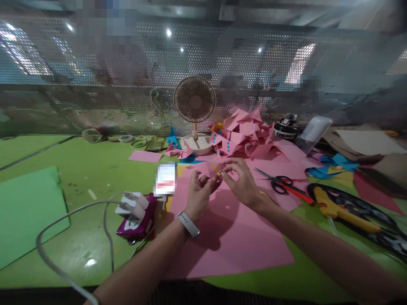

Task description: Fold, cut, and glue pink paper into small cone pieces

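Observation:
Both of my hands meet over a small folded piece of pink paper above the large pink sheets on the green table. My left hand, with a white watch strap on the wrist, has its fingers curled and pinches the piece's left side. My right hand pinches its right side with thumb and fingertips. A tiny yellow speck shows on the paper between the fingertips.
A pile of folded pink paper shapes lies behind the hands beside a small desk fan. Scissors and a yellow glue gun lie to the right. A phone, a charger with cable and a green sheet lie to the left.

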`<move>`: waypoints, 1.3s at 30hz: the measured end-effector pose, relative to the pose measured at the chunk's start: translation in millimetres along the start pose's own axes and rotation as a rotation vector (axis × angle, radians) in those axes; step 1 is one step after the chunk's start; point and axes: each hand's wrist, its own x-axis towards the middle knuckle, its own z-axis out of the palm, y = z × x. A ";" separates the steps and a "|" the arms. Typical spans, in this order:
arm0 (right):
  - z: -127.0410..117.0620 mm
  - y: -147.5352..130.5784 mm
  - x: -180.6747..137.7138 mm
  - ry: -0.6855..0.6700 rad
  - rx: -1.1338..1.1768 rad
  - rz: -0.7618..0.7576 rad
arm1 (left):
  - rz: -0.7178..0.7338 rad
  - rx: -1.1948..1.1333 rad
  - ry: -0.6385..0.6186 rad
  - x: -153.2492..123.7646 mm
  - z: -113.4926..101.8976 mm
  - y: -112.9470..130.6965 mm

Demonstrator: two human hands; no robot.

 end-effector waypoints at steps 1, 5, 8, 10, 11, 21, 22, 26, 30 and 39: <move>1.0 -0.2 -0.8 0.007 -0.003 0.006 | -0.002 -0.001 0.000 0.0 -0.3 -0.4; 4.3 -0.8 -3.1 0.038 -0.036 0.027 | 0.003 -0.004 0.009 0.2 -1.2 -1.9; 6.3 -0.4 -3.8 0.050 -0.059 0.028 | 0.005 0.002 0.012 0.2 -1.5 -2.9; 7.3 -0.1 -4.0 0.050 -0.065 0.023 | 0.006 0.007 0.013 0.0 -1.7 -3.3; 7.7 -0.1 -4.1 0.051 -0.066 0.022 | 0.008 0.010 0.013 -0.1 -1.7 -3.4; 9.5 -4.0 -5.7 0.064 -0.058 0.030 | 0.019 0.024 0.001 -0.4 -2.2 -5.0; 9.9 -3.6 -5.8 0.067 -0.051 0.026 | 0.020 0.024 0.002 -0.3 -2.2 -5.2; 11.2 -1.8 -6.1 0.070 -0.016 0.017 | 0.024 0.021 0.014 -1.0 -1.7 -5.3; 11.3 -1.6 -5.9 0.066 -0.001 0.016 | 0.024 0.017 0.016 -2.3 -0.8 -4.4; 12.5 -1.8 -6.2 0.077 0.001 0.010 | 0.020 0.013 0.010 -3.4 1.1 -1.7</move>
